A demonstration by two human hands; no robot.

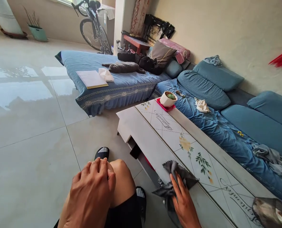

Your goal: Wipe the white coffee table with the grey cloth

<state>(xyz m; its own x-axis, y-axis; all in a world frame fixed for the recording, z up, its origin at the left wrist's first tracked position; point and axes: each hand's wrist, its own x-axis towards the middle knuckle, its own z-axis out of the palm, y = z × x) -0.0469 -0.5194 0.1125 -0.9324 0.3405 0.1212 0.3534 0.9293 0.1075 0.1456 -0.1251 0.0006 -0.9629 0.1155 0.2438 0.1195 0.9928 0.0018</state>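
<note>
My right hand (184,202) presses a crumpled dark grey cloth (176,180) onto the top of a long white coffee table (141,136), which has a printed tile and flower pattern. My left hand (91,193) rests on my bare knee (122,177), away from the table, and holds nothing. A small white pot with a succulent (168,98) stands on a red coaster (164,107) at the table's far end. A dark, shiny object (271,212) lies at the lower right edge of the view, too cut off to identify.
A blue sofa cushion bed (226,136) runs along the table's right side, with a crumpled white cloth (202,105) on it. A grey cat (123,67) lies on a blue mattress (117,91) beyond. A bicycle (92,28) stands at the back. The floor is glossy tile.
</note>
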